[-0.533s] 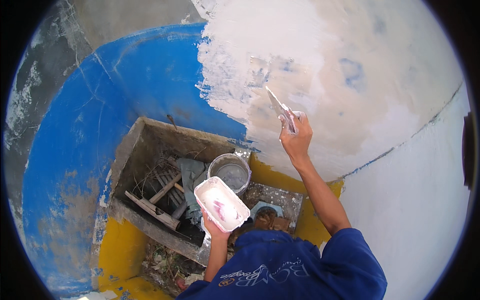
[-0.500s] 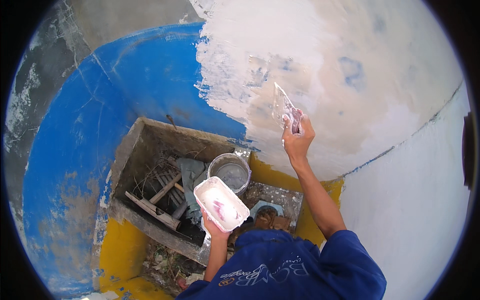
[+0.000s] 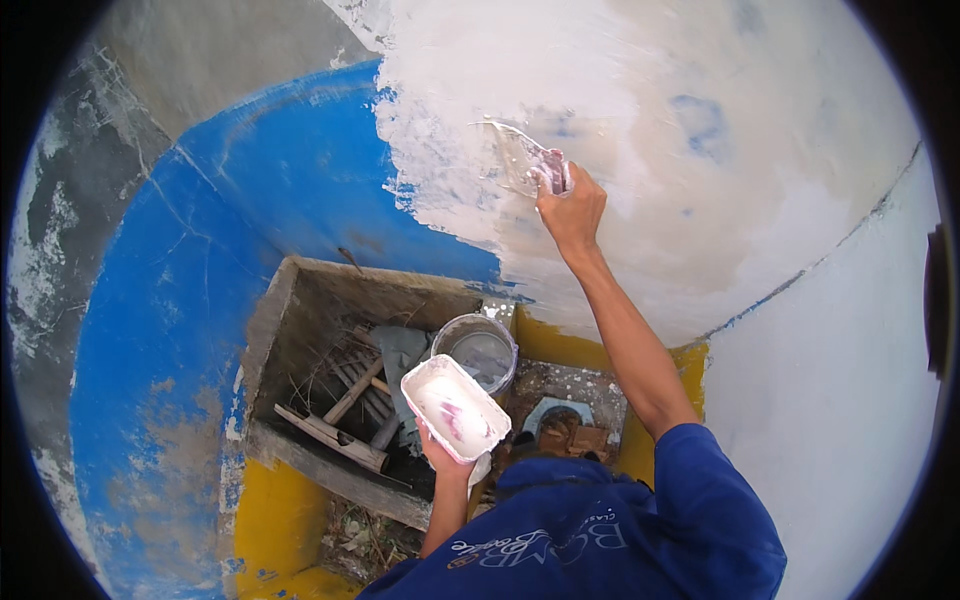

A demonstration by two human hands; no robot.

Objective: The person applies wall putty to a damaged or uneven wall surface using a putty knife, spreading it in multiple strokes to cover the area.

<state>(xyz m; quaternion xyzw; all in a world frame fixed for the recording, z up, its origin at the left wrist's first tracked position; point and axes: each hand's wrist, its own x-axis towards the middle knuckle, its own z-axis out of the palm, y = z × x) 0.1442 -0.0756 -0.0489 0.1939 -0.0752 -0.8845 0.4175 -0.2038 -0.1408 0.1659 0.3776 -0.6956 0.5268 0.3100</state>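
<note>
My left hand (image 3: 442,458) grips a white rectangular plastic tub (image 3: 452,398) from below and the side. White paste smeared with some pinkish purple coats its inside. My right hand (image 3: 573,208) is closed round the purplish grip of a clear putty spreader (image 3: 518,158), whose long edge carries a line of white paste. The blade lies against, or very close to, the wall (image 3: 640,150), which is coated in patchy white and beige filler. Left of the blade, the coating ends raggedly over blue paint (image 3: 310,170).
Below the wall stands a concrete trough (image 3: 335,490) holding sticks, wooden-handled tools (image 3: 335,435) and a grey cloth (image 3: 397,350). A grey bucket (image 3: 480,350) with watery contents is beside the tub. A white wall (image 3: 810,400) rises at right; yellow paint (image 3: 275,520) covers lower surfaces.
My right hand has moved up and left along the wall, and the spreader has tilted flatter, its edge turned leftward. The tub stays in my left hand; the whole view has shifted slightly.
</note>
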